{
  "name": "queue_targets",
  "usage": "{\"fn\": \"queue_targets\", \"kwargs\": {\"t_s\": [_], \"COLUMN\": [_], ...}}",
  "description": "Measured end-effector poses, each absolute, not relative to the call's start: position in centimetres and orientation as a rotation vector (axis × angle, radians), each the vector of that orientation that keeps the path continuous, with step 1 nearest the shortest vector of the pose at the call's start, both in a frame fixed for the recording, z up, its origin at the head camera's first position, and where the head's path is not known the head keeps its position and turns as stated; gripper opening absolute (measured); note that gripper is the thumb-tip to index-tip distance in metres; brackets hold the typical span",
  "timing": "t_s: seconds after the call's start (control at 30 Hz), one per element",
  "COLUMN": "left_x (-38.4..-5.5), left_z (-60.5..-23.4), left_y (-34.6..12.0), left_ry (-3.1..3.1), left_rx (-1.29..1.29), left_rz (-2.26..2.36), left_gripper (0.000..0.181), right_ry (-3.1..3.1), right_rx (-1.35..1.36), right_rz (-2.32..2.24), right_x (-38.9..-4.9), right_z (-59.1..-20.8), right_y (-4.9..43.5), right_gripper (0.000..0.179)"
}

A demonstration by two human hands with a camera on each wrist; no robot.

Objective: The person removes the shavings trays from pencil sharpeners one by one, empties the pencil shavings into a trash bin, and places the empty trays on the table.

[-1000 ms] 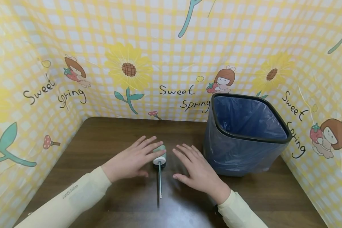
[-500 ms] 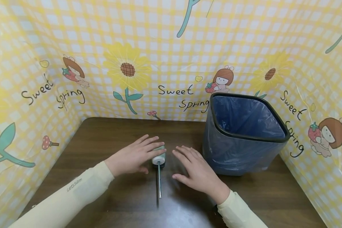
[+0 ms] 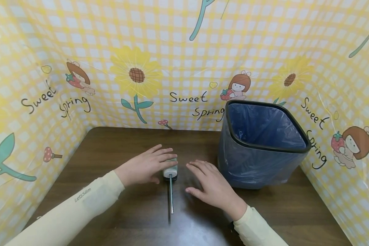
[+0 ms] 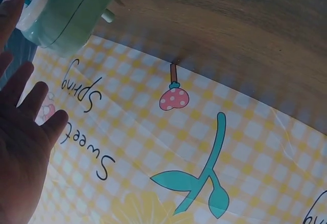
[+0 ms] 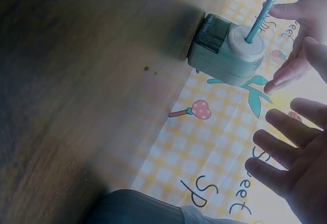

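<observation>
A light green pencil sharpener (image 3: 171,172) with a white round front stands mid-table. A teal pencil (image 3: 171,196) sticks out of its hole toward the person. My left hand (image 3: 139,167) hovers on the sharpener's left, fingers extended and overlapping its top in the head view. To the right, my right hand (image 3: 213,186) is spread palm down, apart from the sharpener and holding nothing. The right wrist view shows the sharpener's dark see-through bin (image 5: 211,32) and the pencil (image 5: 264,12). A small peg (image 4: 108,16) juts from its back in the left wrist view.
A trash bin (image 3: 249,171) with a blue liner and black rim stands at the right, close beyond my right hand. Patterned cloth (image 3: 184,68) walls the table (image 3: 120,140) at the back and both sides. Small dark crumbs (image 5: 146,69) lie on the wood.
My left hand has shifted slightly right and forward, closer over the sharpener. The right hand has barely moved; sharpener and pencil keep their place, and the head view has turned a little right.
</observation>
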State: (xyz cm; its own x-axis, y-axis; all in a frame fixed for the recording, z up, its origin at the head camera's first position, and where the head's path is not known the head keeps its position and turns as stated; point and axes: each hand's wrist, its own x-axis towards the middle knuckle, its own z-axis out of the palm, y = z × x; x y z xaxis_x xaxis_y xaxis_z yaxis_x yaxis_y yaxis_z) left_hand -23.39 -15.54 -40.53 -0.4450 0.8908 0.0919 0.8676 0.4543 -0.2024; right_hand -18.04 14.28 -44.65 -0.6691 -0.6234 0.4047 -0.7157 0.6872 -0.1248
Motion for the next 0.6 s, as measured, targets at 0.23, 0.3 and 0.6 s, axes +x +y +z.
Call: {"fn": "queue_targets", "kwargs": {"t_s": [0.23,0.3,0.6], "left_x": [-23.76,-23.89,-24.27], "left_z": [-40.77,-40.94,-41.46], "left_y": [-15.23,-15.12,-14.6], "left_ry": [-2.491,-2.497,-2.514], "left_rx": [-1.557,-1.561,-1.575], "left_rz": [0.184,0.185,0.243], "left_gripper": [0.09,0.089,0.087], "right_ry": [-2.619,-2.629,-2.651], "right_rx": [1.025,1.019,0.995], "right_rz": [0.37,0.37,0.344], "right_x": [-17.94,-17.91,-17.78], "right_z": [-44.68,-44.72,-44.81], "right_y": [14.28,14.27,14.32], "right_gripper": [0.074,0.071,0.065]}}
